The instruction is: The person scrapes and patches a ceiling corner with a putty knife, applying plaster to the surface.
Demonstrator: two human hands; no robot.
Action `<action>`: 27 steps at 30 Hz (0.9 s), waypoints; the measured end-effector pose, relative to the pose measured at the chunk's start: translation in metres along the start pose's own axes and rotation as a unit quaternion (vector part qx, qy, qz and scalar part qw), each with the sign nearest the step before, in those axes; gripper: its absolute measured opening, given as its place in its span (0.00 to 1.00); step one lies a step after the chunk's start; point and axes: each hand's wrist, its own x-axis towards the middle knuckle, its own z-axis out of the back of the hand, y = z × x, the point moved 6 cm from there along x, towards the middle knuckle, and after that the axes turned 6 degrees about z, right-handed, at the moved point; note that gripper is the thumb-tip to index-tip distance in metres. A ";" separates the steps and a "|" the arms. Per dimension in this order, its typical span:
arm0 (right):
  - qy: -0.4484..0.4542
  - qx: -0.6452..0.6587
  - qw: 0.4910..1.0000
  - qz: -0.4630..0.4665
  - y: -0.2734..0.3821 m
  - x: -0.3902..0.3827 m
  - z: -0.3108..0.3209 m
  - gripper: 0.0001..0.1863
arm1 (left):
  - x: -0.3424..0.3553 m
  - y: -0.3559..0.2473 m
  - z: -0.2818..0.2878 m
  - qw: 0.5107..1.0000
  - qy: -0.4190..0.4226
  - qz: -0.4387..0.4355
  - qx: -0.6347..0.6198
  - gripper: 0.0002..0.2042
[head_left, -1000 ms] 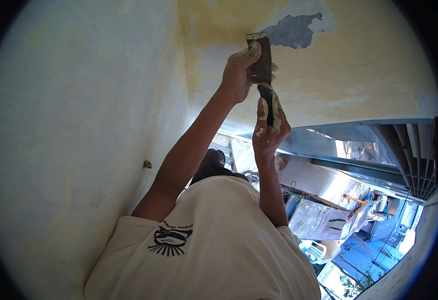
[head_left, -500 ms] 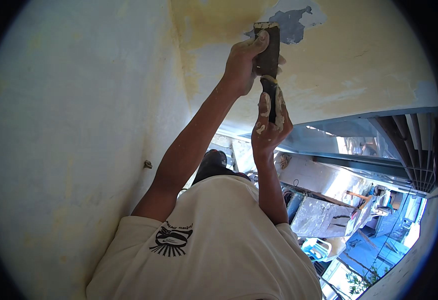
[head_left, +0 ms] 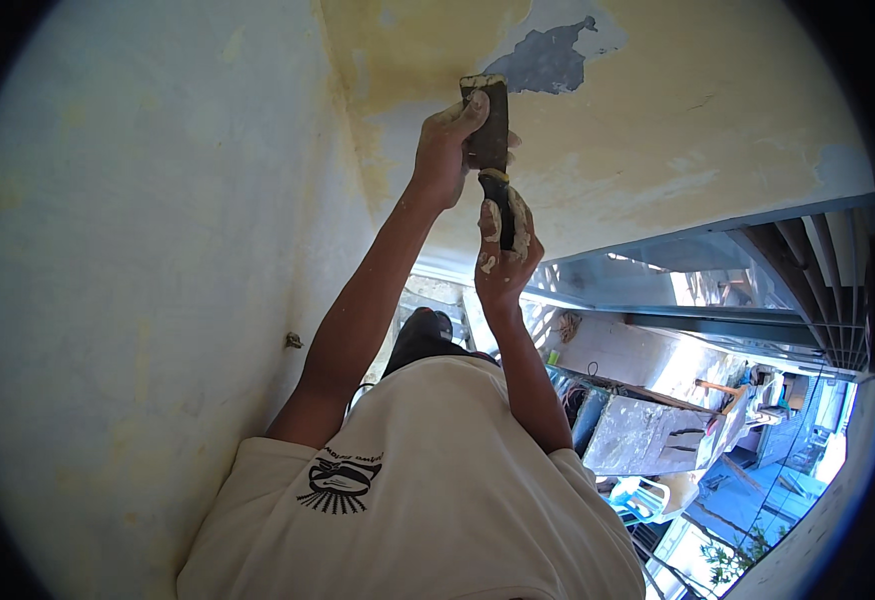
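Observation:
My left hand (head_left: 441, 150) grips the flat dark blade (head_left: 488, 140) of a putty knife, thumb across its face and fingertips past its right edge; its top edge has cream filler on it. Below, my right hand (head_left: 501, 265) is closed round the knife's black handle (head_left: 501, 205), with pale filler smeared on thumb and fingers. The blade's top reaches just beside a ragged grey patch (head_left: 548, 60) in the stained yellow painted surface (head_left: 698, 130); whether it touches the surface I cannot tell.
A pale wall (head_left: 138, 250) fills the left, with a small fitting (head_left: 294, 340) on it. At the right are a metal-framed opening with bars (head_left: 828, 280) and, below, cluttered boards (head_left: 648, 435), a white plastic chair (head_left: 638, 495) and plant leaves (head_left: 728, 560).
Both hands and the putty knife went slightly up and right by half a second ago, then moved left and down to where they are now. Both grips look the same.

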 end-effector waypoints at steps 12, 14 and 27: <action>-0.063 0.263 0.933 -0.237 -0.024 -0.018 -0.038 0.13 | -0.004 -0.021 -0.003 0.983 -0.058 -0.032 0.170 0.17; -0.077 0.280 0.927 -0.239 -0.024 -0.018 -0.040 0.12 | -0.003 -0.023 -0.007 0.983 -0.051 -0.043 0.174 0.17; -0.073 0.301 0.918 -0.249 -0.034 -0.024 -0.039 0.15 | -0.002 -0.011 -0.005 0.982 -0.051 -0.030 0.182 0.19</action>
